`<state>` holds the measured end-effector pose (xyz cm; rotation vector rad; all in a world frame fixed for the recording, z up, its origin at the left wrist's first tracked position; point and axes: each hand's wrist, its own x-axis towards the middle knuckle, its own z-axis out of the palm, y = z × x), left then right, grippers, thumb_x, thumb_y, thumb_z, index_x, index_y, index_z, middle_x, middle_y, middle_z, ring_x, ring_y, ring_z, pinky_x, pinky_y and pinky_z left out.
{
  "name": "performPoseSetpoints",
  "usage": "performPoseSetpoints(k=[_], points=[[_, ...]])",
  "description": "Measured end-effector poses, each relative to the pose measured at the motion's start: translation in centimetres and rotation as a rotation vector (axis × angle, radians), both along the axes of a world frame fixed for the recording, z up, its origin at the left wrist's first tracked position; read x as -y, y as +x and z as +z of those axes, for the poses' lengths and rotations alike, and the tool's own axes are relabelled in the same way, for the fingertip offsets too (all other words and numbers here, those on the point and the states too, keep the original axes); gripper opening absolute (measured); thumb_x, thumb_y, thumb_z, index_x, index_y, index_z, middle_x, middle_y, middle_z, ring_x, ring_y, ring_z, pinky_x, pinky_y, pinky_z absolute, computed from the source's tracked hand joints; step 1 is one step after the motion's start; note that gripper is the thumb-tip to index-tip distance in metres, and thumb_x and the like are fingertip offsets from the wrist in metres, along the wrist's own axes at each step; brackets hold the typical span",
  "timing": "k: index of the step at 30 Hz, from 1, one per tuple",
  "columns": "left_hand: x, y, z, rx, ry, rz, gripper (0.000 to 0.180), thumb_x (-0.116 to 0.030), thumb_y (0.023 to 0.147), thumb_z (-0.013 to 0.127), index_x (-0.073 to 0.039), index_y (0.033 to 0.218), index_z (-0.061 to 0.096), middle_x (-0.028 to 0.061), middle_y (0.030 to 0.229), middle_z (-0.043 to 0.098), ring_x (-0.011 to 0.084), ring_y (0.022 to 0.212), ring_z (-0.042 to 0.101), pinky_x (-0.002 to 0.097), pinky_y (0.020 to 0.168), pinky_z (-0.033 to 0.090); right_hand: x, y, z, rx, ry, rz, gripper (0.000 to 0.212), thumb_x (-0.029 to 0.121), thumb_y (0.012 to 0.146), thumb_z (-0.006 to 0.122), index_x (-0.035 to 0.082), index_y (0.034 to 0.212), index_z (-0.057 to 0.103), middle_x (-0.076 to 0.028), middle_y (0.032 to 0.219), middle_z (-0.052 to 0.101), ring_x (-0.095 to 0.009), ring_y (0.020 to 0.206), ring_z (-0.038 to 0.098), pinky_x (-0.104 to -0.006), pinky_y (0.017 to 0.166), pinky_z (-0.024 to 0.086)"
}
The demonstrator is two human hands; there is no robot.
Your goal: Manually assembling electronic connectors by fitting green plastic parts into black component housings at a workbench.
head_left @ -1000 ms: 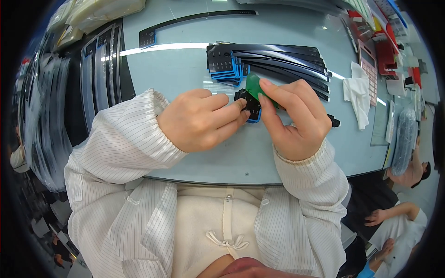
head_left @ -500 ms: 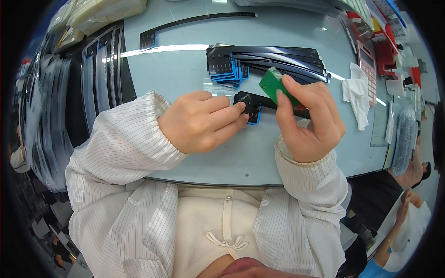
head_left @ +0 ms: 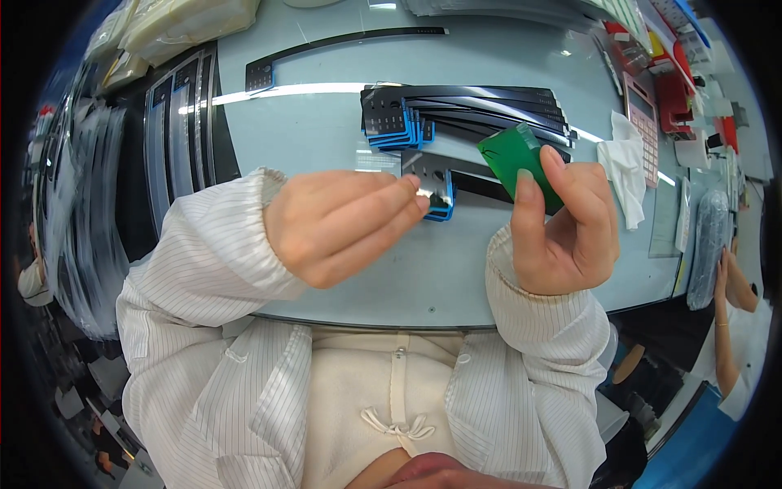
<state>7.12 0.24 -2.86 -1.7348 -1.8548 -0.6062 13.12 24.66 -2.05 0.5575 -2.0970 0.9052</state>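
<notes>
In front of me lies a long black panel strip (head_left: 472, 186) with a blue-edged, key-marked left end. My left hand (head_left: 346, 220) is at that end, its fingers closed together at the panel's shiny, greyish corner. Whether they pinch the panel or a thin film on it, I cannot make out. Between thumb and forefinger, my right hand (head_left: 570, 216) grips a flat green plastic scraper (head_left: 509, 159), raised above the strip. Just beyond lies a fanned stack of similar black panel strips (head_left: 481, 102), their blue-edged ends to the left.
A single black strip (head_left: 342, 41) lies farther back. Dark sheets and clear plastic film (head_left: 81, 212) are at left. To the right are a white tissue (head_left: 626, 171), a pink calculator (head_left: 643, 122) and a wrapped bundle (head_left: 707, 253), with a co-worker's hand (head_left: 722, 273) beside it.
My right hand has moved right and slightly down with the green scraper. My left hand has shifted slightly left, and the panel's end now looks greyer and shinier. The co-worker's arms have moved.
</notes>
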Motion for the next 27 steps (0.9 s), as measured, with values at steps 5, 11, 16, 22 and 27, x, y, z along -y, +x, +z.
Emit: performPoseSetpoints(k=[5,11,16,22,27], points=[[-1.0,1.1,-1.8,0.091,0.04,0.056,0.015,-0.003,0.069,0.077,0.004,0.08,0.07,0.0114,0.085,0.069,0.0162,0.065,0.061,0.0256,0.047,0.043,0.1,0.0,-0.2,0.037,-0.009,0.01,0.036,-0.014,0.075,0.075,-0.005,0.11,0.069,-0.013,0.09,0.07,-0.019,0.071,0.063,-0.026,0.062,0.052],[-0.9,1.3,-1.5,0.098,-0.011,0.069,0.015,-0.006,0.071,0.081,0.0,0.079,0.07,0.0077,0.087,0.069,0.0128,0.063,0.057,0.0256,0.046,0.04,0.2,-0.2,-0.3,0.03,-0.017,0.021,0.034,-0.014,0.076,0.075,-0.006,0.109,0.069,-0.013,0.09,0.07,-0.019,0.071,0.063,-0.0261,0.061,0.051],[0.5,0.5,0.9,-0.16,-0.005,0.1,0.021,-0.008,0.071,0.083,0.001,0.087,0.073,0.0076,0.093,0.071,0.0111,0.066,0.056,0.0244,0.049,0.037,-0.1,0.1,-0.2,0.003,-0.037,0.006,0.035,-0.013,0.076,0.075,-0.005,0.109,0.069,-0.012,0.09,0.07,-0.019,0.071,0.062,-0.0265,0.062,0.05],[1.3,-1.3,0.1,-0.208,0.032,0.221,0.028,-0.004,0.069,0.083,0.002,0.096,0.077,0.0087,0.095,0.073,0.0131,0.065,0.056,0.0234,0.05,0.04,0.0,0.2,-0.3,-0.03,-0.052,0.026,0.038,-0.013,0.076,0.075,-0.004,0.113,0.068,-0.011,0.089,0.07,-0.018,0.07,0.061,-0.0266,0.063,0.049],[0.8,-2.5,-1.0,-0.145,0.096,0.311,0.025,-0.005,0.068,0.084,-0.001,0.091,0.076,0.007,0.09,0.073,0.0162,0.064,0.058,0.0255,0.052,0.047,0.0,0.2,-0.1,-0.032,-0.057,0.032,0.038,-0.013,0.076,0.075,-0.003,0.112,0.068,-0.01,0.089,0.07,-0.018,0.07,0.061,-0.0265,0.063,0.049]])
